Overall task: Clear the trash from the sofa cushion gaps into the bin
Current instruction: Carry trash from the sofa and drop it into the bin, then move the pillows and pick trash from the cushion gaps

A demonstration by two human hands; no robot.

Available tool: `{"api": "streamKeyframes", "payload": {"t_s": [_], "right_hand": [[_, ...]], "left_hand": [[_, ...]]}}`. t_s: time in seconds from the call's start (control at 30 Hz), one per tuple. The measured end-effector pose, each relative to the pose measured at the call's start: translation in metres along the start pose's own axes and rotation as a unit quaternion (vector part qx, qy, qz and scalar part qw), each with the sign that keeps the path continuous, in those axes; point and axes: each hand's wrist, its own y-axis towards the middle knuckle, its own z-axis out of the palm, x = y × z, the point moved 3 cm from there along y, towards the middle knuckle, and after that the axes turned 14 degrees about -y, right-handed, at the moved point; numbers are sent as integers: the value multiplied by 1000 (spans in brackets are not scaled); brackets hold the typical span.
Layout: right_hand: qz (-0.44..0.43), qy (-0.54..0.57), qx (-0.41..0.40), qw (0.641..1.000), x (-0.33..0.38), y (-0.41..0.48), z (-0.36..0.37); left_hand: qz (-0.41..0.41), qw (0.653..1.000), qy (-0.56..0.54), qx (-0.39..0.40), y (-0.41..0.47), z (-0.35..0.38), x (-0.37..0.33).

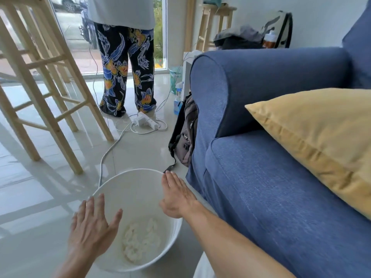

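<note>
Several pale wooden stool legs (40,87) are standing at the left, taking up floor just beyond the round white plastic bin (136,187). The left hand (90,223) is hovering at the bin's near-left rim, fingers straight and spread apart, holding nothing; whether it is touching the rim is unclear. Crumpled white paper trash (140,243) is lying on the bin's bottom. A white cable (108,153) is running from the bin's far side to a white power strip (144,120) beside a person in dark floral trousers (124,67). The right hand (176,195) is reaching over the right rim, fingers straight and pressed together, empty. A dark backpack (186,133) is leaning against the blue fabric sofa (281,187) just beside the bin. A mustard-yellow cushion (321,137) is covering part of the seat; the gap under the armrest is lying in shadow, contents hidden.
</note>
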Motion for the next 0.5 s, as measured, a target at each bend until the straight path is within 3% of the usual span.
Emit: {"api": "streamKeyframes", "payload": {"t_s": [0.27,0.5], "right_hand": [[17,-19,-29,999,1,-25,-104],[33,-8,-39,999,0,-58,-244]], "left_hand": [[31,999,22,4,-2,-85,-73],[51,998,42,23,-10,-207,-163]]}}
